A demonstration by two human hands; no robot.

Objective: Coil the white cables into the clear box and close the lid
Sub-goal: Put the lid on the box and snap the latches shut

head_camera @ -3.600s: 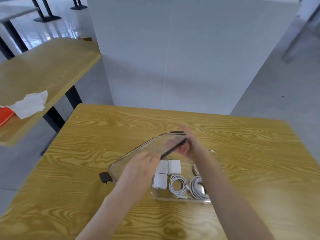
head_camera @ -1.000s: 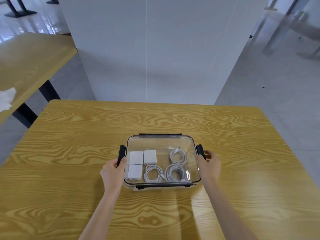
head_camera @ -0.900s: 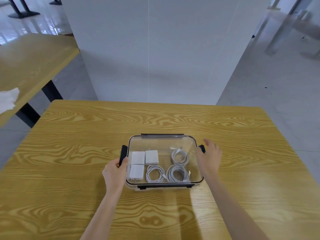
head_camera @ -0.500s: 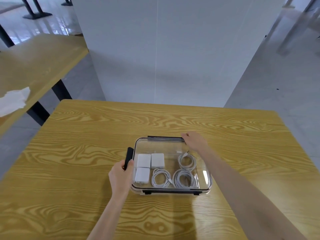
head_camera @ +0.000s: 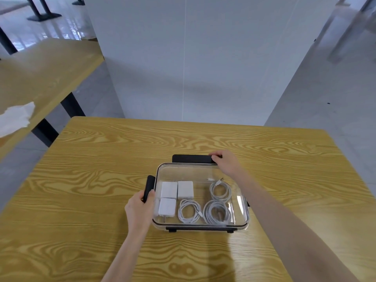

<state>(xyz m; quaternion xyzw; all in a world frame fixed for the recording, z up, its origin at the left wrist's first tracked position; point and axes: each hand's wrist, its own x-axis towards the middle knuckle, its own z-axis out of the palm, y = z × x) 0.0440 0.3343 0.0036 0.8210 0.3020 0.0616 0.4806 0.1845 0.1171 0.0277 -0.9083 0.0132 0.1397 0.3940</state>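
Table (head_camera: 101,180): yellow wood-grain top, in front of me. One item sits directly on it, the clear box (head_camera: 243,217), lid on, nearer my edge than the far edge and a little right of centre. To the far left of the box stands a second table (head_camera: 50,64) of the same wood on black legs, well apart. A crumpled white tissue (head_camera: 16,118) lies on that table's near end.

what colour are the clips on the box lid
Black, against the clear lid; the far clip in the head view shows it best.
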